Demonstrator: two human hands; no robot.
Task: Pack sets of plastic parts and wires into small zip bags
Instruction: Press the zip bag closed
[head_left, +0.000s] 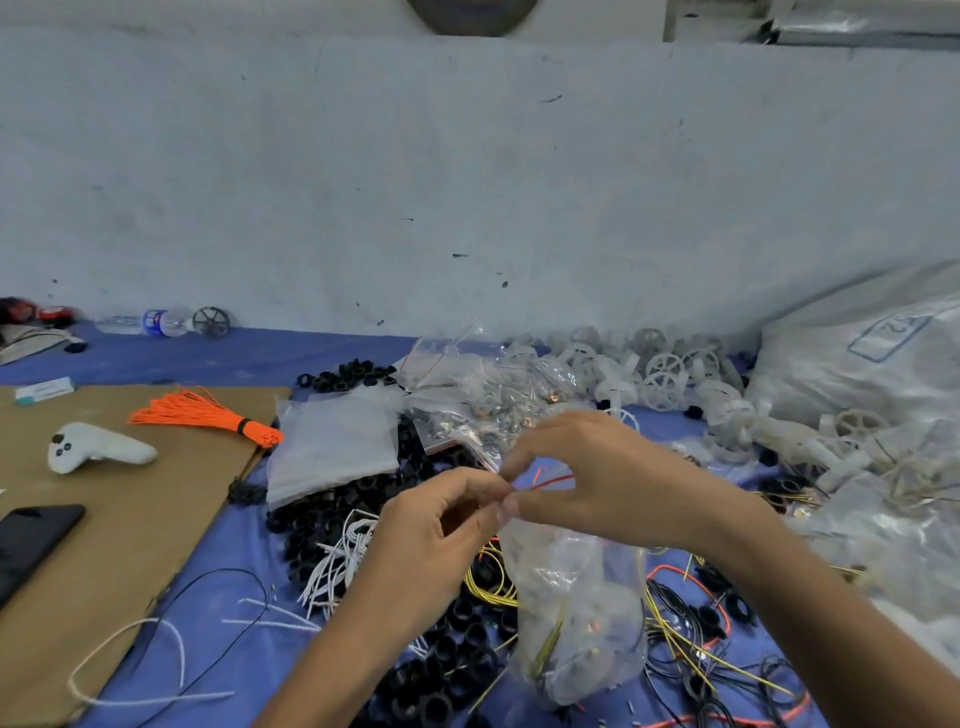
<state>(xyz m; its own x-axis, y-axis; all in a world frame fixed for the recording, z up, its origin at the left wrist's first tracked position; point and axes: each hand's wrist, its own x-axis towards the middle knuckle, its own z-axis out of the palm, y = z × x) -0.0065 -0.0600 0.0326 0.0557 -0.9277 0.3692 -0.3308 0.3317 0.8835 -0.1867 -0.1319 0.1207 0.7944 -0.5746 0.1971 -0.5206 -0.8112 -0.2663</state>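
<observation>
Between the two hands hangs a small zip bag (571, 613), its mouth pinched by the left hand (441, 525) from one side and the right hand (597, 478) from the other, fingertips meeting at the red zip strip (553, 482). Through the plastic show yellow wire (549, 640) and some small parts, so this set looks loaded and at the sealing step. Much seems left: below the left hand lie heaps of black rings (447, 644) and white wires (337, 564), beyond it a stack of empty bags (332, 441), and beyond the right hand a pile of white wheels (670, 374).
</observation>
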